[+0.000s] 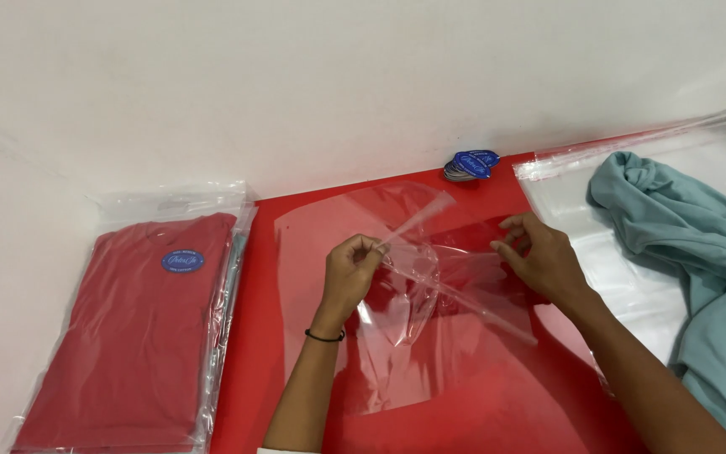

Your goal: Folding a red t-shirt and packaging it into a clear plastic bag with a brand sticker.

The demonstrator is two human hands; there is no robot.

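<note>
Left hand: the left hand (pixel 351 271) sits over the middle of the red table (pixel 481 412), fingers curled in tight, thumb and forefinger pinched on a strip of the clear plastic bag (pixel 405 294); a thin black band circles the wrist.
Right hand: the right hand (pixel 541 256) is just to the right of it, fingers bent and closed at the tips on the same film, near the bag's upper right edge.
Clear plastic bag: it lies crumpled and partly lifted between the two hands, most of it spread flat on the red table below them (the table colour shows straight through it).
Packed red shirt: a folded red shirt in a sealed bag (pixel 140 328) lies well to the left, on top of other packs, with a round blue sticker (pixel 183 261) on its front.
Blue stickers: a small pile of blue stickers (pixel 470 165) rests at the back edge of the table, by the white wall (pixel 296 76).
Teal garment: a loose teal garment (pixel 691 252) lies bunched at the right, on a stack of flat clear bags (pixel 607 269), apart from both hands.
</note>
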